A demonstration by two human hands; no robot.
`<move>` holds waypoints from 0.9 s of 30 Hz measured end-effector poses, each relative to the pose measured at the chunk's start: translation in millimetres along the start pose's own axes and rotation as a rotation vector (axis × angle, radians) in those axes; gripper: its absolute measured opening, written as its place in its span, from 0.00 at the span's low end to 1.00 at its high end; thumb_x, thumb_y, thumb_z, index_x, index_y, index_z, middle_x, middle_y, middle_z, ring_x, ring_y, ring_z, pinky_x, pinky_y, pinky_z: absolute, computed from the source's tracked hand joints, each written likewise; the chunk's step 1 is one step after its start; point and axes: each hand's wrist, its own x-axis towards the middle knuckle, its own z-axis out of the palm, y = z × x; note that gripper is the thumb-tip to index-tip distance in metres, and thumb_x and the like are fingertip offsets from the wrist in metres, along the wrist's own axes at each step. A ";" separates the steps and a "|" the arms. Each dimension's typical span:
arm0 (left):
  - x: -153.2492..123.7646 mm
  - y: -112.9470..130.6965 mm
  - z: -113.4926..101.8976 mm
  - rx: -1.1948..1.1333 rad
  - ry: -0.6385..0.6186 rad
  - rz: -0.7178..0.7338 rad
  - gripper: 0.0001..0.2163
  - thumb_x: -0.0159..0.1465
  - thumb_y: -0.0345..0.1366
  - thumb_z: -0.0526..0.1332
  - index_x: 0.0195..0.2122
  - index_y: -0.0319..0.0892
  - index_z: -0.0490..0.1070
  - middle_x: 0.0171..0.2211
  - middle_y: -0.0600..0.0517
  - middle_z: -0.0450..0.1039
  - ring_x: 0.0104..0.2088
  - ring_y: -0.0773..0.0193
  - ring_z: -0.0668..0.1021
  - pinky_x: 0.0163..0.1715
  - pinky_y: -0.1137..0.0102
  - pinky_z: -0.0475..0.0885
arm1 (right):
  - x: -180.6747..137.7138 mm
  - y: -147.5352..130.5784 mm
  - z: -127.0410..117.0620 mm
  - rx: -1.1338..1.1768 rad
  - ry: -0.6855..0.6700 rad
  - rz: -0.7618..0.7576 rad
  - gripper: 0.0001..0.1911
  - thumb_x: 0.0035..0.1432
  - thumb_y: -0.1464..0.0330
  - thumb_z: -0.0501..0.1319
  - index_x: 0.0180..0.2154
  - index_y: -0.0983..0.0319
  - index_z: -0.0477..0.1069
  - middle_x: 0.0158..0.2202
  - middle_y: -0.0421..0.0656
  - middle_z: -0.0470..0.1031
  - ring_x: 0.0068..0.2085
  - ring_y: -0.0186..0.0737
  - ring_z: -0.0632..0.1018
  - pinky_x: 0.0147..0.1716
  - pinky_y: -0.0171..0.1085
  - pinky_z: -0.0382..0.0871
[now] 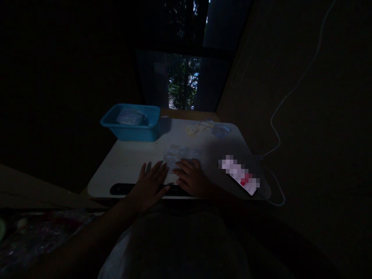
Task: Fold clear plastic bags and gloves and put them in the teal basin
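Observation:
My left hand (151, 180) lies flat on the small white table (128, 162), fingers stretched out, its fingertips at the near left edge of a clear plastic bag (177, 154). My right hand (192, 178) rests beside it with its fingers on the near edge of the same bag; the fingers look loosely bent, pressing down on the plastic. The scene is very dark.
A blue plastic tub (132, 123) holding clear bags stands at the table's far left. More clear bags and a pale item (210, 128) lie at the far right. A lit phone (241, 176) with a white cable lies at the right edge. A dark slot (122, 189) runs along the near edge.

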 end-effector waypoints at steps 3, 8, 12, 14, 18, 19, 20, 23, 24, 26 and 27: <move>0.3 1.7 -0.2 0.014 0.006 -0.005 0.26 0.63 0.49 0.41 0.58 0.41 0.54 0.60 0.43 0.52 0.60 0.50 0.53 0.55 0.47 0.41 | 1.0 -3.3 2.0 0.021 -0.005 -0.044 0.19 0.59 0.63 0.49 0.51 0.60 0.63 0.56 0.48 0.61 0.58 0.46 0.55 0.54 0.53 0.42; 2.0 -1.3 -0.7 0.022 0.009 0.004 0.26 0.63 0.49 0.40 0.58 0.40 0.54 0.59 0.44 0.54 0.60 0.50 0.53 0.55 0.46 0.42 | 1.5 -2.4 3.9 0.023 0.014 -0.033 0.18 0.59 0.62 0.49 0.49 0.59 0.66 0.56 0.47 0.61 0.58 0.48 0.56 0.53 0.52 0.45; 9.6 -8.0 -1.4 0.028 0.023 -0.007 0.25 0.64 0.48 0.38 0.57 0.41 0.57 0.59 0.44 0.55 0.60 0.50 0.54 0.54 0.46 0.42 | 1.4 -0.5 6.1 0.018 0.029 -0.040 0.17 0.58 0.62 0.50 0.48 0.58 0.67 0.55 0.47 0.61 0.57 0.48 0.56 0.52 0.51 0.46; 15.1 -11.8 -1.6 0.032 0.016 -0.022 0.25 0.64 0.47 0.38 0.56 0.40 0.58 0.59 0.44 0.55 0.60 0.50 0.54 0.54 0.46 0.42 | 1.3 -0.4 6.4 0.014 0.027 -0.038 0.17 0.58 0.63 0.51 0.48 0.58 0.67 0.55 0.47 0.61 0.57 0.48 0.56 0.52 0.51 0.46; 24.8 -19.0 -0.2 0.024 -0.003 -0.053 0.25 0.64 0.47 0.38 0.56 0.40 0.57 0.59 0.44 0.55 0.60 0.50 0.54 0.54 0.45 0.43 | 1.7 -0.1 6.3 0.012 0.023 -0.042 0.18 0.58 0.63 0.51 0.49 0.58 0.65 0.55 0.48 0.61 0.57 0.48 0.56 0.52 0.51 0.47; 26.1 -20.3 0.4 0.020 -0.004 -0.058 0.25 0.64 0.47 0.38 0.57 0.40 0.56 0.59 0.44 0.55 0.60 0.50 0.54 0.54 0.45 0.43 | 1.7 0.1 6.4 0.013 0.025 -0.047 0.18 0.58 0.63 0.51 0.49 0.58 0.65 0.55 0.48 0.61 0.56 0.48 0.56 0.51 0.51 0.47; 26.7 -21.3 1.1 0.018 -0.002 -0.065 0.25 0.64 0.47 0.38 0.57 0.39 0.55 0.59 0.44 0.54 0.60 0.50 0.54 0.53 0.45 0.44 | 1.7 0.2 6.6 0.016 0.029 -0.053 0.18 0.58 0.63 0.51 0.49 0.59 0.65 0.55 0.48 0.61 0.56 0.48 0.56 0.51 0.51 0.47; 24.1 -21.3 1.7 0.014 0.022 -0.079 0.26 0.64 0.46 0.39 0.58 0.38 0.53 0.60 0.42 0.51 0.60 0.49 0.54 0.53 0.46 0.47 | 1.1 0.7 6.7 0.029 0.055 -0.065 0.18 0.58 0.63 0.51 0.48 0.59 0.66 0.54 0.48 0.62 0.56 0.47 0.57 0.52 0.50 0.47; 21.8 -20.3 1.5 0.010 0.029 -0.067 0.25 0.64 0.46 0.39 0.58 0.39 0.53 0.61 0.42 0.50 0.60 0.49 0.54 0.53 0.47 0.47 | 0.7 0.7 6.7 0.036 0.067 -0.064 0.17 0.58 0.64 0.51 0.48 0.60 0.66 0.54 0.48 0.63 0.56 0.46 0.58 0.52 0.50 0.47; 16.0 -17.7 0.4 0.000 0.034 -0.006 0.24 0.64 0.45 0.40 0.58 0.40 0.55 0.60 0.43 0.50 0.59 0.51 0.54 0.54 0.49 0.48 | -0.1 1.0 6.6 0.053 0.100 -0.041 0.17 0.57 0.65 0.51 0.48 0.61 0.66 0.53 0.48 0.64 0.55 0.45 0.60 0.52 0.49 0.47; 12.7 -16.4 -0.2 -0.006 0.036 0.032 0.23 0.64 0.45 0.41 0.57 0.41 0.56 0.60 0.44 0.52 0.59 0.53 0.55 0.54 0.50 0.47 | -0.5 1.1 6.7 0.059 0.116 -0.021 0.17 0.57 0.66 0.51 0.48 0.62 0.65 0.52 0.49 0.65 0.54 0.44 0.60 0.52 0.48 0.47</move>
